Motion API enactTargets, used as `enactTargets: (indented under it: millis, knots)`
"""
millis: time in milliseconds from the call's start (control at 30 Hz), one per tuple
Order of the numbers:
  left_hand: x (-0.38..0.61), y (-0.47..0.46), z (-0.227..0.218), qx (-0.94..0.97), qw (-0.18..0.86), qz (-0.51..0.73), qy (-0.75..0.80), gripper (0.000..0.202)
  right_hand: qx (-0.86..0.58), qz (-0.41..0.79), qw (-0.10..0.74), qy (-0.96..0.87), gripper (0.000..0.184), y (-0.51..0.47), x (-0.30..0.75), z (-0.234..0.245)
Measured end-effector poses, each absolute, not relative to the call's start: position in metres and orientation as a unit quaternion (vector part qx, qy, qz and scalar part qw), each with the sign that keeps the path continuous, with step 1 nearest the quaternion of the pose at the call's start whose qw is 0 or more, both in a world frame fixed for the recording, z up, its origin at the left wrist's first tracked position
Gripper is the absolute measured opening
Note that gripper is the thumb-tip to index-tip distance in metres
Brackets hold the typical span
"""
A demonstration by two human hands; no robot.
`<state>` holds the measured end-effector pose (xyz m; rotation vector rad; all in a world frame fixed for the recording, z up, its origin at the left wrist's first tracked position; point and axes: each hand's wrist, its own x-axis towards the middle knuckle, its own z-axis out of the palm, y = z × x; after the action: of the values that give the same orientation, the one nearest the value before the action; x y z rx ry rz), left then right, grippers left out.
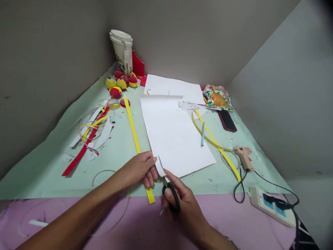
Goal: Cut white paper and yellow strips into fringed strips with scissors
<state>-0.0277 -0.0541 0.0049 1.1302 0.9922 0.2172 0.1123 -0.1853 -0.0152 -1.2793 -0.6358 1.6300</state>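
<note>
My right hand [180, 199] is closed around the black handles of a pair of scissors [174, 201]. The blades are at the near left corner of a large white paper sheet [177, 135], and a narrow strip there curls away from the rest. That same left edge is pinched between the thumb and fingers of my left hand [145, 168]. Beneath the left hand runs a long yellow strip [133, 130], its near end poking out past the fingers. The lower blade is mostly hidden by paper and hand.
Left lie paper scraps with a red strip [75, 163], and behind them red-yellow balls [116, 92] beside a white cup [122, 48]. To the right are a pen [202, 134], curved yellow strips [229, 163], a phone [227, 121], a glue gun [244, 156], a snack packet [218, 99] and a corded power strip [272, 206].
</note>
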Motion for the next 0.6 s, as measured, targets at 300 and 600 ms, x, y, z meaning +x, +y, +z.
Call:
enactTargets:
  millis: [300,600]
  knots:
    - [-0.0281,-0.0548,0.0042,0.511,0.728,0.102,0.446,0.029,-0.518,0.661,0.479,-0.255,0.076,-0.1866,0.1125,-0.0173]
    - [-0.0295,-0.0544,0.0070,0.503,0.731,0.106,0.449,0.029,-0.525,0.664,0.471,-0.250,0.083,-0.1860,0.1123,-0.0126]
